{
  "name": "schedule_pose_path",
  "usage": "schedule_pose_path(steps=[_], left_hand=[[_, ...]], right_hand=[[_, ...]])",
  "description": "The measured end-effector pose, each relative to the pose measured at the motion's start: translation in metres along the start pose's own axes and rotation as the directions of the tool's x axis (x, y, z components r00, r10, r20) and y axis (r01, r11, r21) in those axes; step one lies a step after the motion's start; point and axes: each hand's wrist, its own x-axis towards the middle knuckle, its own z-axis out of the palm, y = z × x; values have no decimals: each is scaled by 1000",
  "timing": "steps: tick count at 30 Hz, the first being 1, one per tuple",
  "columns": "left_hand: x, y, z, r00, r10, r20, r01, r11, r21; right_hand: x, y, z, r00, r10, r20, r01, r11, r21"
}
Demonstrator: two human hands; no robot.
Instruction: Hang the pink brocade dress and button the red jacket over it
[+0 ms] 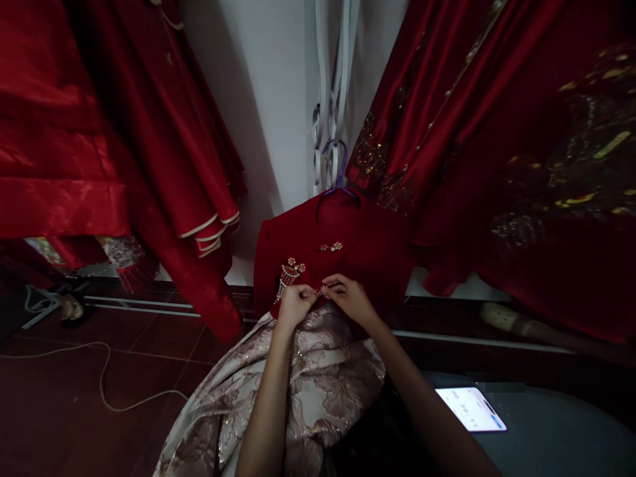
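Observation:
A dark red jacket (368, 255) hangs on a purple hanger (338, 177) in front of me, above a pale floral brocade skirt (322, 377). Pearl button clasps (331, 247) sit on its chest and a gold tasselled ornament (289, 273) hangs at its left. My left hand (294, 303) and my right hand (349, 296) meet at the jacket's front, both with fingers pinched on a small clasp (322, 289) between them.
Red embroidered gowns (501, 165) hang to the right and red robes (124, 132) to the left, against a white wall. A lit phone (470, 408) lies on a grey seat at lower right. A white cable (102, 374) runs across the dark tiled floor.

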Motion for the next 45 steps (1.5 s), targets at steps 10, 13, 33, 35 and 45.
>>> schedule_pose_path(steps=[10,13,33,35,45], left_hand=[[-1,-4,-9,998,46,42,-53,981,184],[0,-7,-8,998,53,31,-57,987,152],[-11,3,-25,963,100,249,-199,887,416],[-10,3,-23,963,124,240,-226,857,463],[-11,19,-15,926,280,252,-364,841,400]], right_hand=[[0,5,0,999,-21,27,21,1000,-13],[1,6,3,999,-31,29,31,999,11],[-6,9,-26,960,48,275,70,911,-407],[-5,4,-23,971,-12,239,109,910,-401],[-2,17,-5,986,-101,131,140,929,-341]])
